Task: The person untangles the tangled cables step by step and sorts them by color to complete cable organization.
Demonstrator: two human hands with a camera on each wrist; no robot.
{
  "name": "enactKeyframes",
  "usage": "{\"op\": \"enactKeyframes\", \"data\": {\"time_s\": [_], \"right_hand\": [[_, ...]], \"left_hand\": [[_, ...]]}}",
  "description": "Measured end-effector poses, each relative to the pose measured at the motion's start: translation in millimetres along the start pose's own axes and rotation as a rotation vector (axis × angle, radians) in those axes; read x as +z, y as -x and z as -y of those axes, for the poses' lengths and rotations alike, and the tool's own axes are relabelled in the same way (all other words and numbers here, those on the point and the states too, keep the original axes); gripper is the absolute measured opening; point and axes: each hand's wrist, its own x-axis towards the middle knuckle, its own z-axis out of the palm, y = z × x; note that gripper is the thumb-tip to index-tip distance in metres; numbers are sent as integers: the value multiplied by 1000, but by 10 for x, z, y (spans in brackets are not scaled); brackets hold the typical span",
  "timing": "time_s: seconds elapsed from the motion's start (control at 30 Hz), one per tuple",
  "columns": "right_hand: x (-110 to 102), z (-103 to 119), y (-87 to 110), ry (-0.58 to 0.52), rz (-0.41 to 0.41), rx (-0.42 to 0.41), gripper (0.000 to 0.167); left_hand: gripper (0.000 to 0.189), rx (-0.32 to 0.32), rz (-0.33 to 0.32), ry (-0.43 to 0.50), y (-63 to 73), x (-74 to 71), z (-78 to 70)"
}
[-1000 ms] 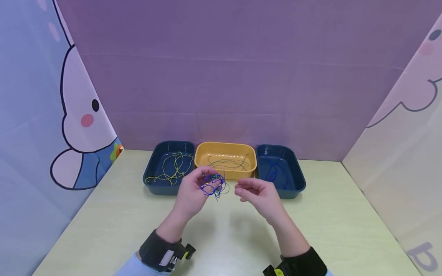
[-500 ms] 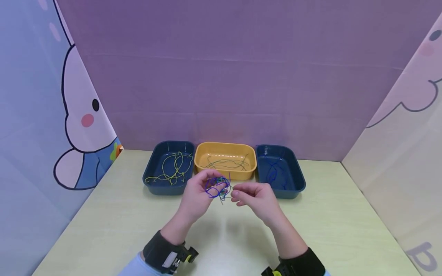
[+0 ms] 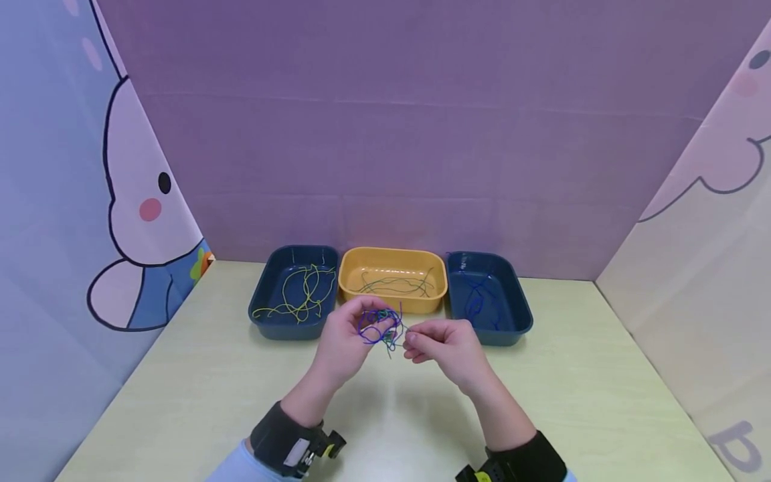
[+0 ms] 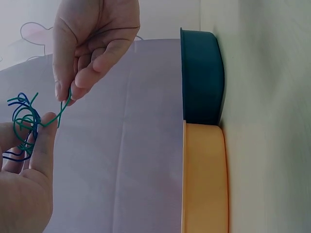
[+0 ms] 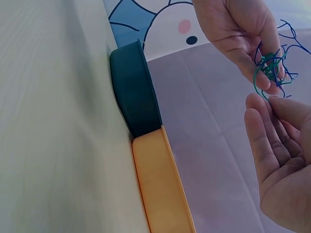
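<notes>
My left hand (image 3: 343, 341) grips a tangled bundle of blue and green strings (image 3: 381, 326) between thumb and fingers, above the table. Close on its right, my right hand (image 3: 448, 348) pinches a green string (image 4: 64, 108) between thumb and forefinger; the string runs from the bundle to those fingertips in the left wrist view. In the right wrist view loose blue ends of the tangle (image 5: 272, 68) stick out past the left fingers. Part of the bundle is hidden by the left hand's fingers.
Behind the hands stand three trays side by side: a dark blue tray (image 3: 274, 331) with yellow strings (image 3: 307, 294), a yellow tray (image 3: 394, 256) with green strings (image 3: 397, 284), and another dark blue tray (image 3: 512, 331) with blue strings (image 3: 476, 301). A purple backdrop (image 3: 391, 134) rises behind them.
Over the last second my left hand has shifted slightly right with the bundle. My right hand has moved a little left, and its fingertips have taken hold of a green string.
</notes>
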Motion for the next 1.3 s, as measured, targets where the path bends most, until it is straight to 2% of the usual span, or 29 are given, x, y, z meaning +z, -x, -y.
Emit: {"op": "enactKeyframes", "data": {"time_s": [0.4, 0.7, 0.9, 1.3], "right_hand": [[-140, 35, 10, 24, -74, -1, 16], [-252, 53, 21, 47, -114, 2, 20], [-308, 69, 46, 76, -119, -4, 22], [-443, 81, 68, 118, -140, -32, 22]], "left_hand": [[18, -4, -75, -11, -58, -116, 20], [17, 30, -166, -37, -95, -239, -7], [18, 24, -184, -49, -108, -293, -21], [18, 32, -278, 8, -129, -392, -77]]}}
